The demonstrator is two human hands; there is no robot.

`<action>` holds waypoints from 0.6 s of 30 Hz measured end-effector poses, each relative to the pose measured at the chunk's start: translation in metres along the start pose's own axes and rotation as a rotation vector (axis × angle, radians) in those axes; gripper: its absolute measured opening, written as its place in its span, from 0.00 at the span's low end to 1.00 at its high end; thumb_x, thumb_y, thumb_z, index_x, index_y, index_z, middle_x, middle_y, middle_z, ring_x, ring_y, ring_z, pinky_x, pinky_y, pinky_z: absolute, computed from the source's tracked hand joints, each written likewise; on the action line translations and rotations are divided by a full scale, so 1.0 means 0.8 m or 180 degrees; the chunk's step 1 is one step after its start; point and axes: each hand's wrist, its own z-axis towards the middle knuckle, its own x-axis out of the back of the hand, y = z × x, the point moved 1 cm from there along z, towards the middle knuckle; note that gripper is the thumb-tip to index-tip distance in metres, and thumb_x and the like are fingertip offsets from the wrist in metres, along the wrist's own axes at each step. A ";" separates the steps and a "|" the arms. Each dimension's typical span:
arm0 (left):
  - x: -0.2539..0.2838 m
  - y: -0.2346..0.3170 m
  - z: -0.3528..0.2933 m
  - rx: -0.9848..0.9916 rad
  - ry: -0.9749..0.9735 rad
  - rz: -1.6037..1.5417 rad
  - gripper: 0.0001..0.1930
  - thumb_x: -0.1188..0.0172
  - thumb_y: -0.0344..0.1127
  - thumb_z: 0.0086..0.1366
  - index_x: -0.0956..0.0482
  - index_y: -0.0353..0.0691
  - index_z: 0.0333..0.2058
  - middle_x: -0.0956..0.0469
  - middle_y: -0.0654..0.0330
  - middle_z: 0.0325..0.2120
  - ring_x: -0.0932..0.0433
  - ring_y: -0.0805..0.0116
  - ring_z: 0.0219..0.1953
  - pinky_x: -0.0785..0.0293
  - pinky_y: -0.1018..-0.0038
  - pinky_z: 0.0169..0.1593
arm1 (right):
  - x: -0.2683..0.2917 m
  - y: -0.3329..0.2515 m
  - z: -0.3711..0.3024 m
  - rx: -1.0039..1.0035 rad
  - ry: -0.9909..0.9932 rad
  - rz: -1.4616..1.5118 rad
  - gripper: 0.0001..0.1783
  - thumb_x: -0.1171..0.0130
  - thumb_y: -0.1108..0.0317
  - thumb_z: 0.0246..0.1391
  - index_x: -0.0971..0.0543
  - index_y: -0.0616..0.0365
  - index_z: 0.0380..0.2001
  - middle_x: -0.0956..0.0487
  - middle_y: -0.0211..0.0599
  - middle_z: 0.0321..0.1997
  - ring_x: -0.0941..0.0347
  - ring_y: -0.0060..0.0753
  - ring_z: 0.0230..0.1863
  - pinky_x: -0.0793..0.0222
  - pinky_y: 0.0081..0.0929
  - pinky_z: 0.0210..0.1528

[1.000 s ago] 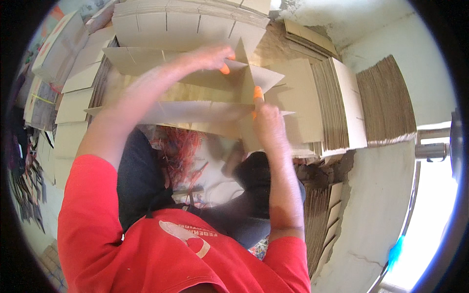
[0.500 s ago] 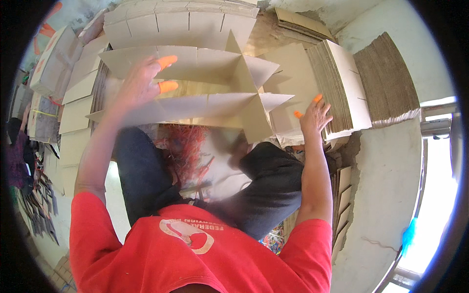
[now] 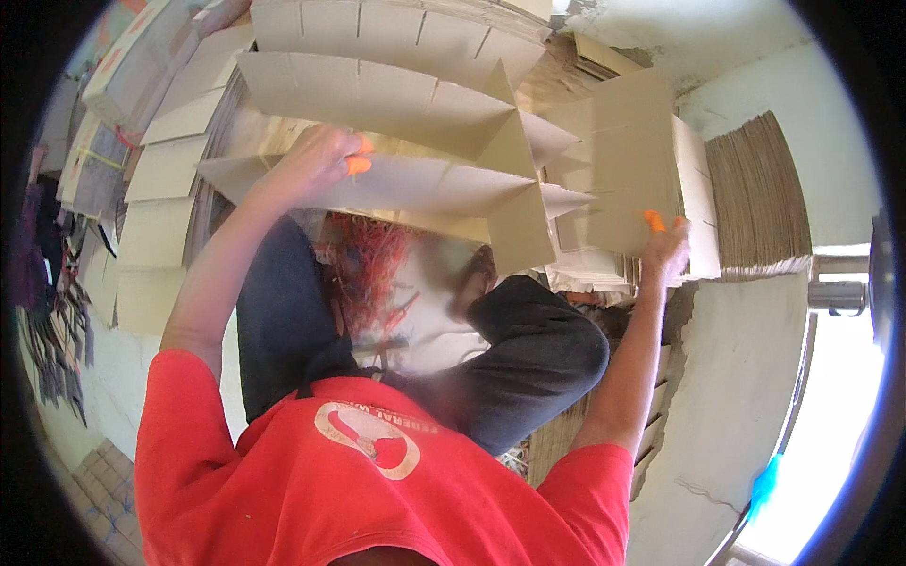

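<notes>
In front of me stands a partly assembled cardboard divider, with two long strips crossed by a shorter piece at their right end. My left hand (image 3: 326,160), orange covers on two fingers, is closed at the top edge of the near long strip (image 3: 434,184). Behind it runs the far long strip (image 3: 377,90), and the cross piece (image 3: 519,231) slots over both. To the right, my right hand (image 3: 668,247), also with orange finger covers, grips the lower right corner of a slotted cardboard sheet (image 3: 618,156), tilted up beside the stack.
A stack of slotted sheets (image 3: 698,189) and a browner stack (image 3: 760,193) stand on the right by the wall. More stacked cardboard (image 3: 175,170) lines the left, and slotted pieces (image 3: 396,33) lie at the back. Red plastic strands (image 3: 368,269) lie between my legs.
My right hand has moved right and lifted a cardboard sheet off the stack. My left hand has lowered and closed at the near strip. The view has shifted slightly.
</notes>
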 end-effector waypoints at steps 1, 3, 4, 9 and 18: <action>0.000 0.001 0.006 -0.0041 0.0123 -0.0112 0.13 0.34 0.31 0.53 0.19 0.34 0.38 0.20 0.49 0.31 0.22 0.49 0.35 0.28 0.60 0.40 | 0.011 0.009 0.010 0.0063 0.0129 0.0194 0.16 0.37 0.59 0.54 0.25 0.56 0.42 0.18 0.47 0.36 0.21 0.48 0.34 0.27 0.43 0.36; 0.002 0.007 0.019 -0.0121 0.0370 -0.0322 0.10 0.35 0.30 0.54 0.18 0.32 0.35 0.20 0.48 0.28 0.22 0.48 0.33 0.27 0.59 0.38 | 0.029 0.014 0.020 0.0493 0.0243 0.1001 0.14 0.39 0.59 0.56 0.24 0.56 0.40 0.17 0.46 0.31 0.21 0.49 0.31 0.27 0.41 0.35; -0.001 0.005 0.024 -0.0070 0.0363 -0.0353 0.10 0.35 0.30 0.53 0.19 0.33 0.35 0.20 0.48 0.29 0.21 0.48 0.33 0.27 0.59 0.38 | 0.036 0.011 0.024 0.0586 0.0212 0.1008 0.17 0.38 0.61 0.56 0.23 0.60 0.44 0.18 0.49 0.37 0.21 0.45 0.36 0.26 0.36 0.40; -0.005 0.000 0.039 -0.0154 0.0408 -0.0632 0.12 0.34 0.30 0.52 0.19 0.33 0.36 0.19 0.48 0.33 0.20 0.50 0.35 0.25 0.62 0.40 | 0.124 -0.058 0.011 0.0788 -0.0029 0.2672 0.28 0.37 0.73 0.51 0.29 0.68 0.56 0.23 0.46 0.53 0.26 0.34 0.50 0.30 0.29 0.53; -0.013 0.020 0.041 -0.0309 0.0434 -0.0605 0.13 0.33 0.31 0.52 0.18 0.36 0.37 0.18 0.49 0.31 0.20 0.51 0.33 0.25 0.62 0.38 | 0.132 -0.184 -0.066 0.1724 -0.1620 0.3375 0.35 0.43 0.87 0.49 0.35 0.65 0.63 0.29 0.43 0.62 0.33 0.22 0.56 0.35 0.23 0.58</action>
